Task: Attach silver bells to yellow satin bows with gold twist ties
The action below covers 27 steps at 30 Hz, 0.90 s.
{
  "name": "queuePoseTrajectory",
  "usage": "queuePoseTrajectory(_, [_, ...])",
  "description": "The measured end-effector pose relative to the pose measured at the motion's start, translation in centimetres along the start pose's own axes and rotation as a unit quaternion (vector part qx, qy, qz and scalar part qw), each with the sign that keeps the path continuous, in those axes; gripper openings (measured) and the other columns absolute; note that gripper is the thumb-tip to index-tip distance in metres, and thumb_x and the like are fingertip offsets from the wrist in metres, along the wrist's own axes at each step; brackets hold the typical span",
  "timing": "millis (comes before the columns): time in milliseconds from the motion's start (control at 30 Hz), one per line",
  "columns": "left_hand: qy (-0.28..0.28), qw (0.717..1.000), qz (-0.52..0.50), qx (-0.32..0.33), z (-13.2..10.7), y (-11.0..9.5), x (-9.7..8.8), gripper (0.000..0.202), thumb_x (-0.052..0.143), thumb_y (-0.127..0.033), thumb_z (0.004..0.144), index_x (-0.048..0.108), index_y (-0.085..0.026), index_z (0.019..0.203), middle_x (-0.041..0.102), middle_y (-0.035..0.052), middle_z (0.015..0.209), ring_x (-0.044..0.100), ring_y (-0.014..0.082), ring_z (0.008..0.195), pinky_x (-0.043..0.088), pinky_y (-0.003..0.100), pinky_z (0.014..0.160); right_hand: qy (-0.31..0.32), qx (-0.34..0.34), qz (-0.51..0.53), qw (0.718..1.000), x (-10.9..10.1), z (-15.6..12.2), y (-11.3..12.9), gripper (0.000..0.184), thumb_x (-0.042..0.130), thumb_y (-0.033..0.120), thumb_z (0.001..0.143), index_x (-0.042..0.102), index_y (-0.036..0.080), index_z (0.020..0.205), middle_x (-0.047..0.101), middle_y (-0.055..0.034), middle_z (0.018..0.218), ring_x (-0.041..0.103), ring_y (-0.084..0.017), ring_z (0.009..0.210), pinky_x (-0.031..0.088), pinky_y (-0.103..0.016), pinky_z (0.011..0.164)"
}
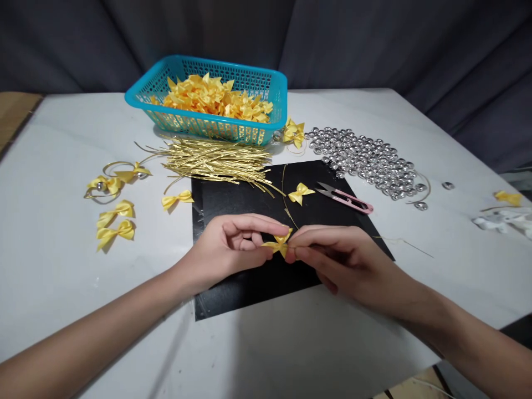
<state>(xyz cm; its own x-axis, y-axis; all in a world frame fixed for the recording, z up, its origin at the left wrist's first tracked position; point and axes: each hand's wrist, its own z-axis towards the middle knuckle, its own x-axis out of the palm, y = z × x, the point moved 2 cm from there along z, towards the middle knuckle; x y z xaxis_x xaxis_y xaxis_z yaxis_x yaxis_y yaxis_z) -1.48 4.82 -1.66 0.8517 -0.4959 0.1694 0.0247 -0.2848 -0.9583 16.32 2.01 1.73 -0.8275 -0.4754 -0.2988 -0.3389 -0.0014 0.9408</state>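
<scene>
Over a black mat (236, 288), a small yellow ribbon bow (279, 244) is held between both hands. My left hand (233, 241) pinches its left side between thumb and index finger, the other fingers curled. The fingertips of my right hand (336, 252) are closed at the bow's right edge, where a thin gold tie seems to run; what exactly they grip is partly hidden. Behind the hands, another yellow bow (301, 193) lies on the mat beside pink-handled thread snips (344, 198). A thin gold wire (284, 185) curves along the mat near that bow.
A blue plastic basket (278, 102) of yellow bows stands at the back. In front lies a bundle of gold ties (220, 160). Silver beads (361, 158) are heaped at right. Loose bows (116, 235) and beaded bows (103, 185) lie at left on the white table (50, 266).
</scene>
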Motion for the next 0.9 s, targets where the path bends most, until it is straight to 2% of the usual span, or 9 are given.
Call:
queuePoseTrajectory(133, [-0.009,1.000,0.006,-0.008,0.0,0.2,-0.2,0.022,0.072,-0.014,0.068,0.076,-0.024,0.087,0.068,0.0021,0.097,0.049,0.0060,0.061,0.038,0.016,0.051,0.007,0.001,-0.016,1.000,-0.6,0.0,0.0,0.019,0.050,0.020,0.090,0.063,0.012,0.080,0.061,-0.0030,0.081,0.040,-0.001,0.045,0.030,-0.017,0.038])
queuePoseTrajectory(333, [0.033,0.999,0.007,0.041,-0.2,-0.2,0.4,0.018,0.069,-0.016,0.074,0.074,-0.024,0.090,0.069,0.0015,0.099,0.060,0.0086,0.075,0.045,0.015,0.061,0.021,-0.024,-0.010,0.999,0.0,-0.2,0.1,0.017,0.048,0.015,0.090,0.062,0.013,0.082,0.061,0.0000,0.078,0.040,0.000,0.043,0.032,-0.016,0.039])
queuePoseTrajectory(433, [0.022,0.999,-0.002,0.029,-0.1,-0.2,0.4,0.016,0.071,-0.016,0.073,0.074,-0.021,0.088,0.069,0.0032,0.098,0.061,0.0079,0.069,0.046,0.015,0.058,0.014,-0.042,-0.031,0.999,0.2,-0.2,0.3,0.017,0.047,0.014,0.090,0.061,0.014,0.081,0.060,0.0004,0.076,0.044,-0.001,0.047,0.035,-0.016,0.043])
queuePoseTrajectory(500, [0.009,1.000,-0.006,0.021,-0.1,-0.2,0.3,0.016,0.071,-0.015,0.071,0.075,-0.020,0.085,0.069,0.0034,0.096,0.058,0.0058,0.063,0.043,0.014,0.053,0.006,-0.053,-0.059,0.997,0.1,-0.1,0.3,0.019,0.046,0.014,0.091,0.061,0.015,0.080,0.060,-0.0004,0.075,0.050,-0.004,0.056,0.039,-0.016,0.049])
queuePoseTrajectory(567, [0.003,1.000,-0.002,0.017,0.0,-0.3,0.3,0.016,0.072,-0.014,0.069,0.075,-0.019,0.084,0.069,0.0035,0.095,0.055,0.0048,0.061,0.042,0.013,0.050,-0.002,-0.074,-0.091,0.993,0.0,-0.1,0.2,0.019,0.045,0.014,0.091,0.060,0.015,0.080,0.061,-0.0014,0.076,0.055,-0.007,0.066,0.042,-0.017,0.055])
queuePoseTrajectory(667, [-0.005,1.000,-0.001,0.001,0.0,-0.2,0.3,0.019,0.074,-0.014,0.067,0.075,-0.019,0.085,0.068,0.0036,0.093,0.051,0.0044,0.058,0.040,0.013,0.049,-0.014,-0.117,-0.139,0.983,-0.1,-0.2,0.1,0.016,0.045,0.012,0.090,0.059,0.016,0.085,0.062,-0.0018,0.079,0.057,-0.008,0.070,0.045,-0.018,0.062])
queuePoseTrajectory(800, [-0.015,1.000,-0.001,-0.020,0.0,-0.2,0.2,0.024,0.075,-0.014,0.065,0.074,-0.019,0.088,0.067,0.0030,0.085,0.048,0.0039,0.055,0.037,0.013,0.046,-0.069,-0.139,-0.201,0.967,-0.4,-1.0,1.3,0.022,0.043,0.010,0.090,0.059,0.022,0.100,0.066,-0.0014,0.085,0.062,-0.010,0.069,0.047,-0.020,0.060])
queuePoseTrajectory(900, [-0.020,0.999,0.016,-0.029,0.0,-0.2,0.3,0.025,0.075,-0.016,0.064,0.074,-0.019,0.090,0.066,0.0033,0.083,0.046,0.0037,0.053,0.035,0.013,0.044,-0.161,-0.162,-0.224,0.947,-1.5,-2.2,2.0,0.030,0.049,0.012,0.088,0.054,0.031,0.111,0.067,-0.0023,0.094,0.065,-0.014,0.071,0.047,-0.024,0.053])
